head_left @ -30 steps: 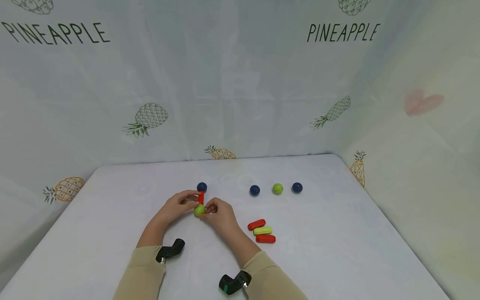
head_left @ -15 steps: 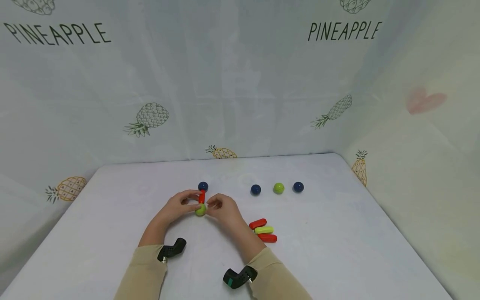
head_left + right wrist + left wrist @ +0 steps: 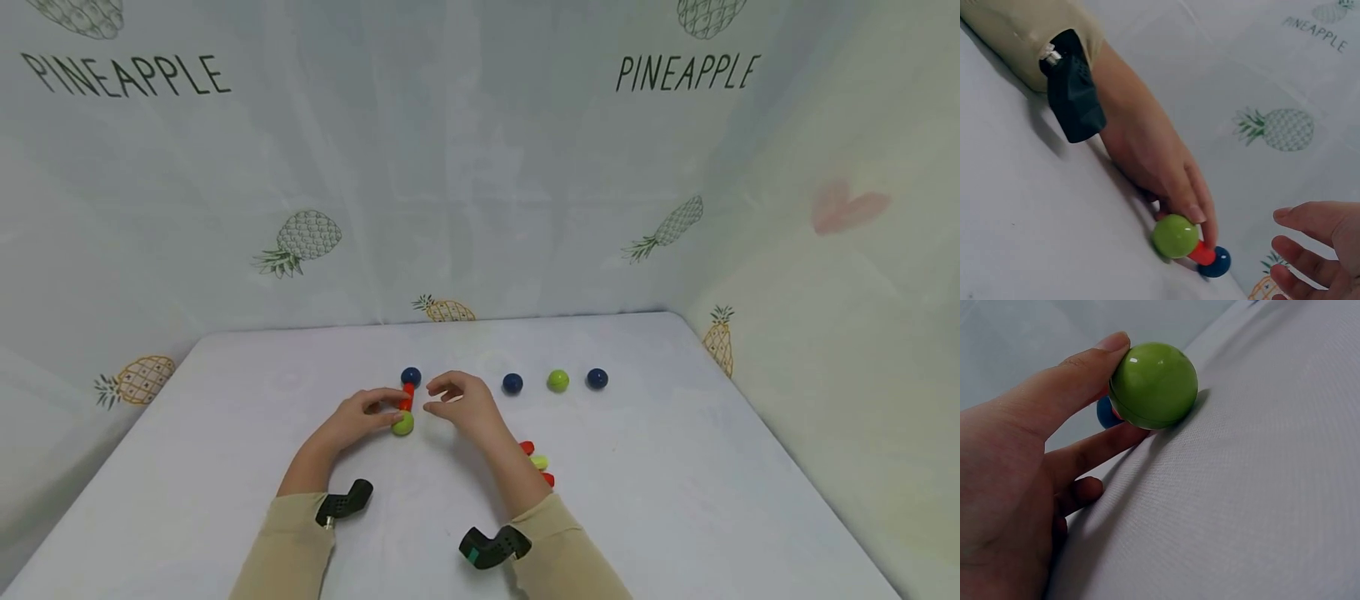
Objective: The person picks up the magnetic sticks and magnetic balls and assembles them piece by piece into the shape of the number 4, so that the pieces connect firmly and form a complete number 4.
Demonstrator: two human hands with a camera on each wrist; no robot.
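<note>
Glossy green ball [image 3: 1155, 386] touches red rod [image 3: 408, 395]; left hand [image 3: 362, 417] pinches it, right hand [image 3: 468, 406] has fingers parted.

Your white table [image 3: 675, 517] shows a fine weave close up, and its far edge runs across twelve o'clock. Take as your dial's centre the lime ball [image 3: 403, 426] sitting on that cloth. From it a red bar [image 3: 1202, 254] points to twelve, reaching a navy ball [image 3: 411, 377]; whether the bar itself touches the cloth, you can't tell. Between two and three o'clock you have a spaced row: a first blue ball [image 3: 512, 383], a green ball [image 3: 558, 381], then a last blue ball [image 3: 597, 379]. Between three and four, three sticks lie close together, mostly hidden from the head camera: an upper red stick [image 3: 528, 447], a yellow-green stick [image 3: 540, 462] and, towards five o'clock, a lower red stick [image 3: 550, 479].
</note>
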